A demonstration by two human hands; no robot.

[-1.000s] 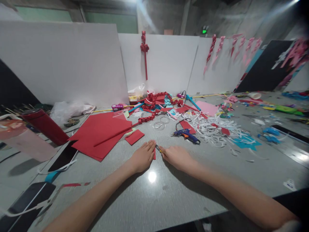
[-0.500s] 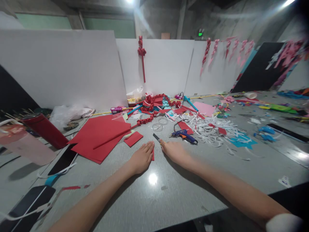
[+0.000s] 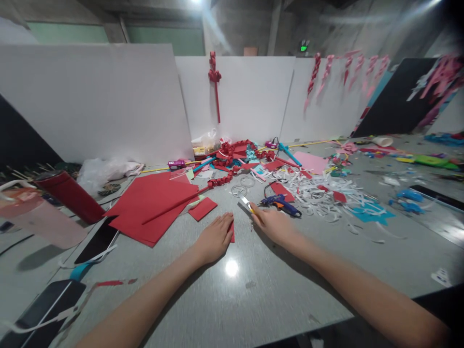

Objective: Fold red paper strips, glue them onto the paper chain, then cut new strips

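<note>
My left hand [image 3: 214,238] lies flat on the table, fingers stretched out and together. It presses on a small red paper piece [image 3: 232,233], mostly hidden, with only its right strip showing. In my right hand [image 3: 274,224] is a utility knife [image 3: 247,205] with a yellow handle, its blade pointing up and left, apart from the paper. A red folded paper piece [image 3: 203,209] rests just beyond my left hand. Beyond my right hand lies a blue glue gun [image 3: 281,203].
Large red paper sheets [image 3: 145,203] with a thin red stick lie to the left. White paper strips [image 3: 315,193] are heaped at right. A red bottle [image 3: 72,195], pink cup [image 3: 39,217] and phone [image 3: 96,241] stand or lie left. White boards [image 3: 237,96] rise behind.
My right hand has drawn away to the right with the knife, whose blade has turned and catches light. My left hand stays on the red paper.
</note>
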